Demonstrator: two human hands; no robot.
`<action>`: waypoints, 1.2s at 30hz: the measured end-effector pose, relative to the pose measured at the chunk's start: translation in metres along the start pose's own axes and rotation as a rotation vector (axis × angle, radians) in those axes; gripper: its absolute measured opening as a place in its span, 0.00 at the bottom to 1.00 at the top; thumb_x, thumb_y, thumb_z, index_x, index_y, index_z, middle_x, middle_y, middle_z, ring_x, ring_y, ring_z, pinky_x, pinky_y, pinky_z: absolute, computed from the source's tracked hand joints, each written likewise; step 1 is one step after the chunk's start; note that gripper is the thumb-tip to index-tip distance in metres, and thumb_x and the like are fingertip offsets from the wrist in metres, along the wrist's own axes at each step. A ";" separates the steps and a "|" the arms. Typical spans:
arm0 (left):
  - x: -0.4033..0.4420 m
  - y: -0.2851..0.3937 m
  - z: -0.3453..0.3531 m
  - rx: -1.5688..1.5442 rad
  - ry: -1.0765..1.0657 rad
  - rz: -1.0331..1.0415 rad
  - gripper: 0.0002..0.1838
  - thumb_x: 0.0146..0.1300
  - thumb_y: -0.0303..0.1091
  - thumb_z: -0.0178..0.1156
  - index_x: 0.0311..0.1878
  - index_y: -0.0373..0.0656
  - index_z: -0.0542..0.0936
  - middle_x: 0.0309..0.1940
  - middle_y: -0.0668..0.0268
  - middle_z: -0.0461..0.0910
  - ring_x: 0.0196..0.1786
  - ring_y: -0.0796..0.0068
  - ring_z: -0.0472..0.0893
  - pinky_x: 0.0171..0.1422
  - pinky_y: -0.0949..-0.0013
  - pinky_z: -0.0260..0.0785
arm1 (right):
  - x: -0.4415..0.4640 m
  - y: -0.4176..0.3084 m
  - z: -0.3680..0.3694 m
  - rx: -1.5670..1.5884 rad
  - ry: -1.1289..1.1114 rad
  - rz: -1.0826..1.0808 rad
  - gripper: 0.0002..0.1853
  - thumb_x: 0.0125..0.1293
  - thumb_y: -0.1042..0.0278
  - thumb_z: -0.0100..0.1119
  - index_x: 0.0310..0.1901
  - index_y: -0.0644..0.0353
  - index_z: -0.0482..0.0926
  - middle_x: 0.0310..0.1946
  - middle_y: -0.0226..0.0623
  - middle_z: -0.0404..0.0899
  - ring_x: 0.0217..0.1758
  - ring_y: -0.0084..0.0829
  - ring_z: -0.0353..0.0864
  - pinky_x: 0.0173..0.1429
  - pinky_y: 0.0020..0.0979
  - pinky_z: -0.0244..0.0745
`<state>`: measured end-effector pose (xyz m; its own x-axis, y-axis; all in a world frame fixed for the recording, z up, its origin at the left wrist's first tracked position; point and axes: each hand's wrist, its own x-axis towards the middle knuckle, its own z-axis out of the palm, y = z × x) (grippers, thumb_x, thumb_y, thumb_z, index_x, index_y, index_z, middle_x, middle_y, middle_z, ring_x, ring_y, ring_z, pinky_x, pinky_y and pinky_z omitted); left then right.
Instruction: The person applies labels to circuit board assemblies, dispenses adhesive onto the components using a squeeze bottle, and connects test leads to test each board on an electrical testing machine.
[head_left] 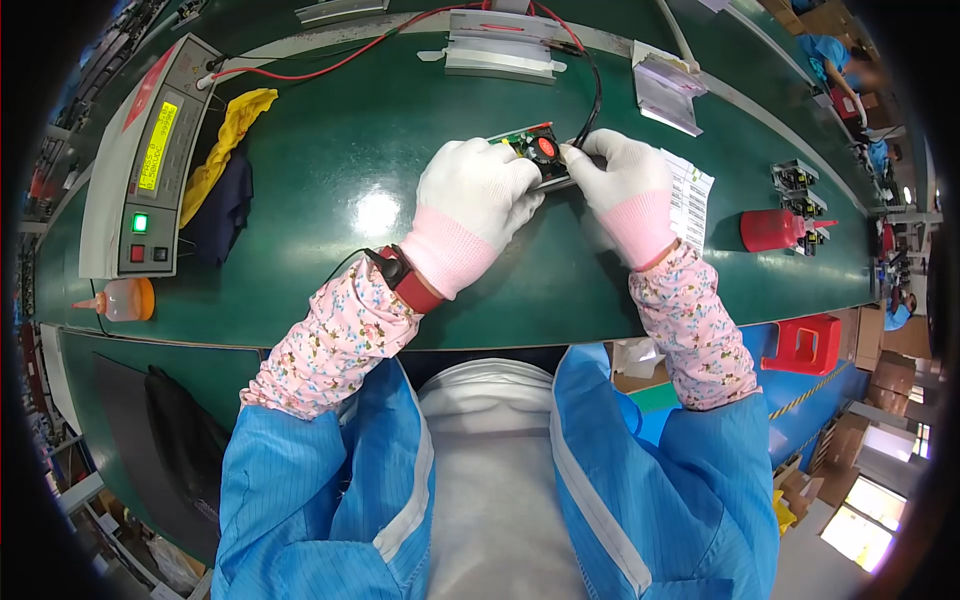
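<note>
An electronic circuit board unit (541, 150) with a round red label on a black part and a metal edge lies over the green bench. My left hand (480, 192), in a white glove with a pink cuff, is closed around its left side and hides much of it. At the unit's right end, my right hand (622, 172), gloved the same way, pinches at the lower end of a black cable (597, 88). Its fingertips cover the spot where cable and unit meet, so whether they are joined is hidden.
On the left stands a test meter (150, 165) with a lit yellow display; a red wire (340, 62) runs from it. Yellow cloth (225, 145) lies beside it. A printed sheet (690, 200), a red bottle (768, 230) and metal brackets (500, 45) are also on the bench (350, 130).
</note>
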<state>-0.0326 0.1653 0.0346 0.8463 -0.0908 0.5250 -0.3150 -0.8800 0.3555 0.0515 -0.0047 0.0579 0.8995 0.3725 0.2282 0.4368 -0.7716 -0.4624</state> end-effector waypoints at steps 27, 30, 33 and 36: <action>0.087 -0.084 0.022 0.053 0.151 0.052 0.05 0.55 0.37 0.68 0.32 0.49 0.85 0.32 0.68 0.82 0.38 0.62 0.78 0.49 0.59 0.69 | -0.036 0.056 -0.039 0.402 0.195 0.148 0.14 0.69 0.70 0.64 0.52 0.67 0.86 0.43 0.37 0.89 0.41 0.23 0.84 0.48 0.21 0.76; 0.063 -0.052 0.016 0.101 0.190 0.094 0.05 0.54 0.35 0.69 0.34 0.47 0.86 0.32 0.69 0.81 0.38 0.64 0.78 0.50 0.61 0.69 | -0.012 0.037 -0.041 0.443 0.166 0.134 0.15 0.69 0.68 0.66 0.52 0.68 0.86 0.43 0.37 0.90 0.41 0.24 0.84 0.48 0.22 0.77; 0.050 -0.036 0.020 0.101 0.181 0.093 0.06 0.54 0.34 0.69 0.35 0.47 0.86 0.32 0.69 0.80 0.38 0.64 0.78 0.50 0.61 0.69 | 0.015 0.030 -0.018 0.450 0.121 0.003 0.20 0.67 0.61 0.68 0.52 0.69 0.85 0.42 0.38 0.90 0.39 0.25 0.84 0.47 0.23 0.78; 0.041 -0.031 0.026 0.071 0.133 0.043 0.05 0.54 0.33 0.69 0.35 0.46 0.86 0.32 0.67 0.80 0.38 0.63 0.78 0.50 0.61 0.68 | 0.039 0.022 0.003 0.275 0.039 0.013 0.20 0.66 0.57 0.67 0.48 0.70 0.86 0.35 0.37 0.89 0.34 0.26 0.82 0.41 0.25 0.76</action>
<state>0.0231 0.1768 0.0247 0.7666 -0.0709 0.6382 -0.3147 -0.9078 0.2772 0.0962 -0.0057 0.0541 0.9066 0.3393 0.2508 0.4145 -0.6052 -0.6797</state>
